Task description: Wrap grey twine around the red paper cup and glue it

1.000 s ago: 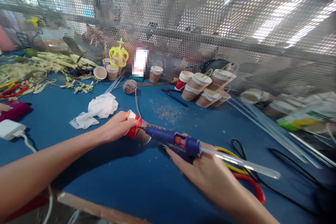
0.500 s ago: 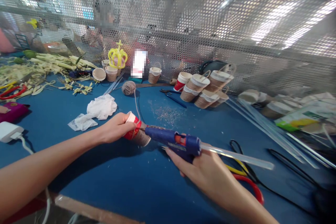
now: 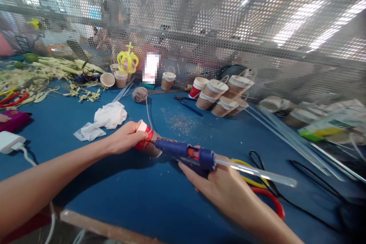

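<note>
Noted paper cup (image 3: 147, 143) lying on its side on the blue table (image 3: 137, 198), near the front middle. Left hand (image 3: 124, 139) closed round its white-rimmed mouth end, likely to stop the round wall rolling. Recorded a red band next to the rim, then brown, rough, twine-like wrapping toward the base. Found right hand (image 3: 220, 187) clamped on the blue plastic glue gun (image 3: 174, 148), held low and nearly level so the nozzle meets the cup wall at the edge of the wrapping; cannot tell whether the trigger is pressed. Saw clear, glossy glue stick (image 3: 257, 173) projecting from the gun's rear. Traced 1 thin strand from the cup back to a fuzzy grey-brown twine ball (image 3: 140, 94), well apart. Logged crumpled white tissue (image 3: 110, 116) left of the cup, and a cluster of wrapped cups (image 3: 225, 97) with handles by the perforated metal screen (image 3: 228, 26) — probably parked clear of the working patch. Spotted red- and yellow-handled scissors (image 3: 268, 196) just behind the right hand, partly hidden.
</note>
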The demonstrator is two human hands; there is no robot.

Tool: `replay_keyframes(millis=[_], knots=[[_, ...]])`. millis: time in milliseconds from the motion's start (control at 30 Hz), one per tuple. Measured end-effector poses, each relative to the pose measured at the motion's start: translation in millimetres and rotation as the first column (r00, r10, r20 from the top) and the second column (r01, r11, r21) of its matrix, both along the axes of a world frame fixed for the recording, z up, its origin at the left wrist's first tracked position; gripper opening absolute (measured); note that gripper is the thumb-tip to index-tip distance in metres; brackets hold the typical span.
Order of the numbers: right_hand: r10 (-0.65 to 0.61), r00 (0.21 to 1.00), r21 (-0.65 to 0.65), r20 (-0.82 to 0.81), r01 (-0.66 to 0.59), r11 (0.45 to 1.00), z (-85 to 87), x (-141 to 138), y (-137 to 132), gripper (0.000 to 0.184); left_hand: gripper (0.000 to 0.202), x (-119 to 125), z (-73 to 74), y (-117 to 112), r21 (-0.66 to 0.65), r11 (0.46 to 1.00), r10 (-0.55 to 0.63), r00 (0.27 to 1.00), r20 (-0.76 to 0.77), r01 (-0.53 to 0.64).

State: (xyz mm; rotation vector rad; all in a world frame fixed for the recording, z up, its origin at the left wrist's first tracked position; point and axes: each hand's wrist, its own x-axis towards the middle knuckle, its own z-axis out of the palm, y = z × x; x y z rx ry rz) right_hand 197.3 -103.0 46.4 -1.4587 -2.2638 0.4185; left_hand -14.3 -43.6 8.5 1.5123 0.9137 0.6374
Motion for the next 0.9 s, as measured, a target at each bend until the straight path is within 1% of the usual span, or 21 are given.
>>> replay_keyframes(millis=[67,100,200,267,567,667,733,800,900], knots=[[-0.004,1.0,-0.007,0.004,0.004,1.0,-0.5,0,0,0.013,0.023,0,0.0,0,0.038,0.998,0.046,0.999,-0.03,-0.044],[-0.004,1.0,-0.01,0.005,0.004,1.0,-1.0,0,1,0.013,0.023,0,0.1,0,0.039,0.998,0.044,0.999,-0.026,-0.043],[0.017,1.0,-0.033,0.006,-0.017,0.999,-3.5,2,0,0.011,0.025,1,0.9,-1,-0.03,0.999,-0.019,0.998,0.053,0.021],[0.033,0.999,-0.05,0.001,-0.033,0.998,-6.0,3,-2,0.011,0.026,1,1.1,-1,-0.059,0.998,-0.022,0.996,0.087,0.027],[0.068,0.998,-0.081,-0.019,-0.069,0.994,-11.4,3,-7,0.01,0.021,4,-1.8,0,-0.097,0.992,0.095,0.991,0.091,-0.086],[0.074,0.997,-0.093,-0.004,-0.074,0.993,-10.4,2,-7,0.01,0.021,5,-0.1,-1,-0.084,0.993,0.097,0.99,0.1,-0.088],[0.053,0.999,-0.064,-0.002,-0.053,0.997,-8.8,2,-5,0.009,0.021,5,1.4,-2,-0.093,0.994,0.07,0.992,0.104,-0.06],[0.022,1.0,-0.009,0.006,-0.022,1.0,-6.9,2,-2,0.011,0.021,5,1.8,-2,-0.091,0.995,0.049,0.995,0.091,-0.041],[-0.005,0.999,0.055,0.042,0.003,0.998,-4.3,5,2,0.014,0.022,3,-0.7,-1,-0.009,0.997,0.072,0.997,0.002,-0.072]])
